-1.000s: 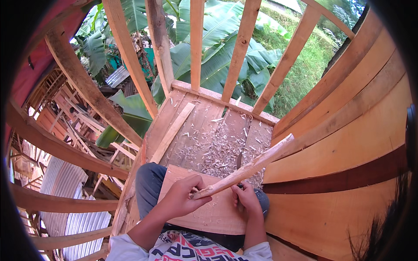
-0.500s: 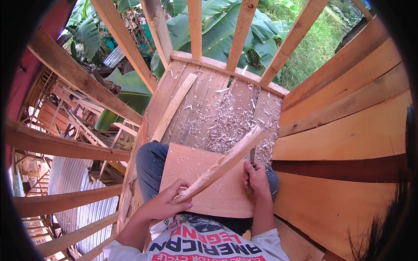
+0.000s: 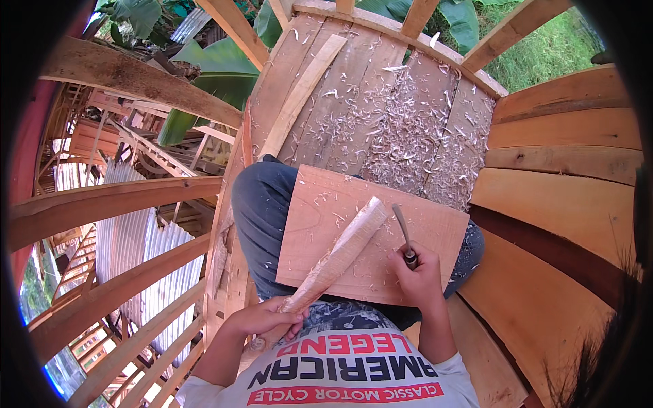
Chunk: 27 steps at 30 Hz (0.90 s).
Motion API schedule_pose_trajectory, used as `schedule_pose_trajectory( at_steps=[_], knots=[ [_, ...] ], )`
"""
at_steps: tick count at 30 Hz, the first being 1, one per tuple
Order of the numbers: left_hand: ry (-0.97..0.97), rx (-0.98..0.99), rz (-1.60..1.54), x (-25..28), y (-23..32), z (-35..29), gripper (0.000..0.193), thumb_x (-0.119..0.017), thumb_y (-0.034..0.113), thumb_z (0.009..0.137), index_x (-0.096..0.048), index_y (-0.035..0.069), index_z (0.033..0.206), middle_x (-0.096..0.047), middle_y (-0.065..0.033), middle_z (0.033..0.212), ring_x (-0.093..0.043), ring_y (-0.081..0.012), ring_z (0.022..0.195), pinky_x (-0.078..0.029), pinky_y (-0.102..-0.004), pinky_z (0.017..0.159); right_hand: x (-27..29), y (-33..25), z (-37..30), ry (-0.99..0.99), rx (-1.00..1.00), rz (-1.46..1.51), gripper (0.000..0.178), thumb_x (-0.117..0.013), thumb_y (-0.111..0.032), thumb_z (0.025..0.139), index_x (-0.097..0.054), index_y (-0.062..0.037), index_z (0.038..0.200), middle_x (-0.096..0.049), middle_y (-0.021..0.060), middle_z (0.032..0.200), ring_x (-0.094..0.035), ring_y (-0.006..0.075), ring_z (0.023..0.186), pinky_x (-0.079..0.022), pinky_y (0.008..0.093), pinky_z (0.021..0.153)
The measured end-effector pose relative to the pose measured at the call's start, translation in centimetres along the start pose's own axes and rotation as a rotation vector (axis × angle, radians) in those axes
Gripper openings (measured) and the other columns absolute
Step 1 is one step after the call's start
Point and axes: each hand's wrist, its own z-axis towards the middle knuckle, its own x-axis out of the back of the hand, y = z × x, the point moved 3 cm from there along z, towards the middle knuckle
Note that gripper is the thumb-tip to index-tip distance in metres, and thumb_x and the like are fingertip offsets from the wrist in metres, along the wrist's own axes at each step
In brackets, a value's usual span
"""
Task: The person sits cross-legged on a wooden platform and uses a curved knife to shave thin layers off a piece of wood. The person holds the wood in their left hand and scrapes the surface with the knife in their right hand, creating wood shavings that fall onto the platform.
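My left hand is closed around the lower part of a pale, whittled wooden stick. The stick slants away to the right, its far end over a flat wooden board on my lap; its near end reaches my shirt. In my right hand is a carving knife with a dark handle, its narrow, slightly curved blade pointing up and away. A gap separates the blade from the stick's far end. A few thin shavings lie on the board.
Curled wood shavings cover much of the plank floor beyond my knees. A loose wooden strip lies on its left side. Wooden rails stand on the left, and a plank wall curves along the right.
The stick has come back toward my body, with its near end now past my left hand. My right hand has turned the knife away from the stick. The view has shifted.
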Motion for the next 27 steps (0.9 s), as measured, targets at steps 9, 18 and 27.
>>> schedule_pose_trajectory(
  at_steps=[9, 18, 27],
  knots=[
    [-0.099, 0.009, -0.017, 1.0, -0.2, 0.9, 0.027, -0.054, 0.023, 0.094, -0.052, 0.002, 0.111, -0.049, -0.0008, 0.072, -0.051, -0.0101, 0.066, -0.044, -0.0242, 0.062, -2.2, -2.7, -1.6, -0.205, 0.079, -0.376, 0.017, -0.059, -0.017, 0.087, -0.057, 0.0, 0.09, -0.06, 0.0202, 0.075, -0.059, 0.0382, 0.067, -0.046, 0.0416, 0.059],
    [-0.053, 0.033, 0.046, 1.1, 0.1, 0.7, 0.029, -0.056, 0.023, 0.093, -0.054, -0.001, 0.109, -0.05, -0.0005, 0.076, -0.048, -0.0092, 0.068, -0.04, -0.0227, 0.063, -3.3, -3.4, -2.0, -0.123, 0.133, -0.701, 0.035, -0.056, -0.034, 0.09, -0.057, -0.0021, 0.075, -0.059, 0.0194, 0.062, -0.059, 0.0379, 0.056, -0.045, 0.0436, 0.051],
    [-0.037, 0.023, -0.014, 1.2, -0.1, 1.2, 0.022, -0.056, 0.023, 0.093, -0.055, 0.001, 0.097, -0.051, -0.0012, 0.069, -0.049, -0.0094, 0.06, -0.041, -0.0234, 0.054, -3.4, -2.4, -1.1, -0.057, 0.127, -0.817, 0.043, -0.061, -0.043, 0.085, -0.058, -0.0021, 0.07, -0.059, 0.0187, 0.062, -0.06, 0.0364, 0.057, -0.045, 0.0423, 0.051]
  ],
)
